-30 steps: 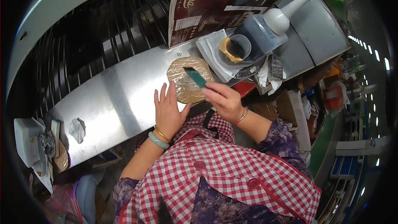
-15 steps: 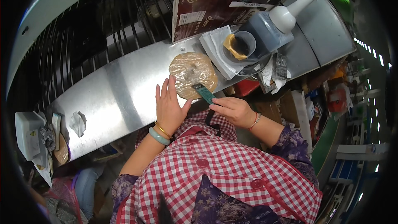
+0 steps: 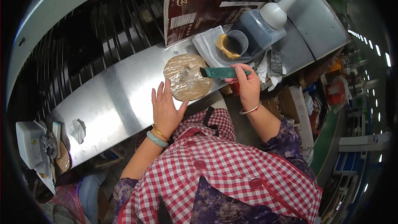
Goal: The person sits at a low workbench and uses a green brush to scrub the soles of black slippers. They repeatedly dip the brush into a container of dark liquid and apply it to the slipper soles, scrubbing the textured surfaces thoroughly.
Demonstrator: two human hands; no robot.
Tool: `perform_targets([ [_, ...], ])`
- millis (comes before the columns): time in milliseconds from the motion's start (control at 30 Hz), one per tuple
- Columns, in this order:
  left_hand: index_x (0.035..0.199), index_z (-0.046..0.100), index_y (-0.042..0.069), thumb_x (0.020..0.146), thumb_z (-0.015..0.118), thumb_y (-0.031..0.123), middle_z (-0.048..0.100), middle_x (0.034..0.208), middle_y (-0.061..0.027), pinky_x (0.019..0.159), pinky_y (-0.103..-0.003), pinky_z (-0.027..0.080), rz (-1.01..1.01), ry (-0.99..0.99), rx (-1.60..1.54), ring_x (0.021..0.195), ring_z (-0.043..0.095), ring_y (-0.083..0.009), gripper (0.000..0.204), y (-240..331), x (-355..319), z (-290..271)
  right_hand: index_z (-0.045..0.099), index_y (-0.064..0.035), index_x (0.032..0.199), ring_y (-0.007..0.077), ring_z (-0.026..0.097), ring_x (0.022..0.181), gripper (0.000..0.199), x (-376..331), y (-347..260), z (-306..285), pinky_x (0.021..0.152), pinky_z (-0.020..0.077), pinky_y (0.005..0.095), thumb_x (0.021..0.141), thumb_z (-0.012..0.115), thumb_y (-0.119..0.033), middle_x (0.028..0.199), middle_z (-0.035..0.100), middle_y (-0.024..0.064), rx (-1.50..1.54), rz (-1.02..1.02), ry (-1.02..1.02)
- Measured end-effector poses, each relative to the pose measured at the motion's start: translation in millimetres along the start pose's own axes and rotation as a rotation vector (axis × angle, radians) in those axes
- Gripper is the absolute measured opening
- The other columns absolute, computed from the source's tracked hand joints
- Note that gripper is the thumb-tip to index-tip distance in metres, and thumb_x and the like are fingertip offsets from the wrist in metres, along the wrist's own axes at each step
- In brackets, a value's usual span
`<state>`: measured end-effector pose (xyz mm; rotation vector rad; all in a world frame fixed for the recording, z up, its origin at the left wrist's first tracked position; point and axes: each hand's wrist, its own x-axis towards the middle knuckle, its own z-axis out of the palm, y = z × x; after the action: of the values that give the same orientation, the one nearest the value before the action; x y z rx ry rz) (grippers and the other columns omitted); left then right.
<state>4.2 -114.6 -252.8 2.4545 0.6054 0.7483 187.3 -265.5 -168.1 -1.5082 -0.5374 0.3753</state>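
A shiny metal desk [image 3: 112, 99] runs slantwise, with a dark grille of metal bars [image 3: 91, 37] behind it. To the right, beyond the desk's end, a cluttered aisle holds green and blue shelving [image 3: 352, 149] under a row of ceiling lights [image 3: 373, 45].

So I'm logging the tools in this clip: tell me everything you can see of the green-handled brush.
The green-handled brush has a textured teal handle and a short dark head. It lies nearly level, head pointing to the person's left. The right hand grips the handle's far end from below. The head sits over the right edge of the round tan disc on the metal counter; whether it touches cannot be told. The left hand is beside the disc, not on the brush.
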Motion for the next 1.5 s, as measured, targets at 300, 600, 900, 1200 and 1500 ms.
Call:
perform_targets([
  [300,0.138,0.026,-0.008,0.076,0.073,0.027,0.047,0.131,-0.0218,0.108,-0.052,0.021,0.0,0.017,-0.007,0.126,0.039,-0.0357,0.085,-0.5,-1.1,1.3,0.06,0.0022,0.098,0.0148,0.065,0.064,0.018,0.3,29.8,19.3,0.057,0.0507,0.0249,0.094,0.056,-0.015,0.081,0.065,0.0093,-0.264,-0.252,0.051],
  [600,0.138,0.028,-0.007,0.076,0.072,0.028,0.047,0.131,-0.0216,0.108,-0.053,0.022,-0.017,0.013,0.018,0.126,0.039,-0.0357,0.084,-0.9,-2.0,-1.5,0.057,-0.0027,0.087,0.0326,0.06,0.06,0.008,-34.7,5.0,46.0,0.055,0.0484,0.0377,0.084,0.06,-0.009,0.07,0.059,0.0142,-0.933,-0.643,-0.273],
  [900,0.137,0.03,-0.007,0.077,0.072,0.029,0.047,0.129,-0.0239,0.107,-0.053,0.022,0.004,0.029,0.004,0.124,0.04,-0.0375,0.082,-0.2,-1.2,-1.5,0.059,-0.0007,0.089,0.009,0.058,0.053,0.016,5.1,-37.2,24.1,0.049,0.0437,0.0212,0.094,0.054,-0.015,0.065,0.058,0.0022,-0.234,-0.036,-0.159],
  [1200,0.136,0.033,-0.005,0.072,0.076,0.031,0.051,0.115,-0.0195,0.106,-0.054,0.025,-0.002,0.041,0.006,0.113,0.046,-0.0362,0.085,-0.7,-1.4,-5.7,0.062,-0.0052,0.089,0.0159,0.06,0.05,0.015,63.0,-103.4,-4.0,0.05,0.0459,0.0282,0.091,0.056,-0.019,0.06,0.06,0.0082,-0.793,-0.465,0.215],
  [1500,0.136,0.032,-0.005,0.071,0.076,0.028,0.043,0.128,-0.0223,0.106,-0.054,0.025,0.035,0.121,0.018,0.123,0.037,-0.041,0.085,-2.7,-1.7,-8.0,0.06,-0.0055,0.083,0.037,0.062,0.066,0.015,89.2,-74.8,6.0,0.06,0.0489,0.0458,0.085,0.056,-0.02,0.07,0.063,0.0167,-1.417,-0.591,0.145],
])
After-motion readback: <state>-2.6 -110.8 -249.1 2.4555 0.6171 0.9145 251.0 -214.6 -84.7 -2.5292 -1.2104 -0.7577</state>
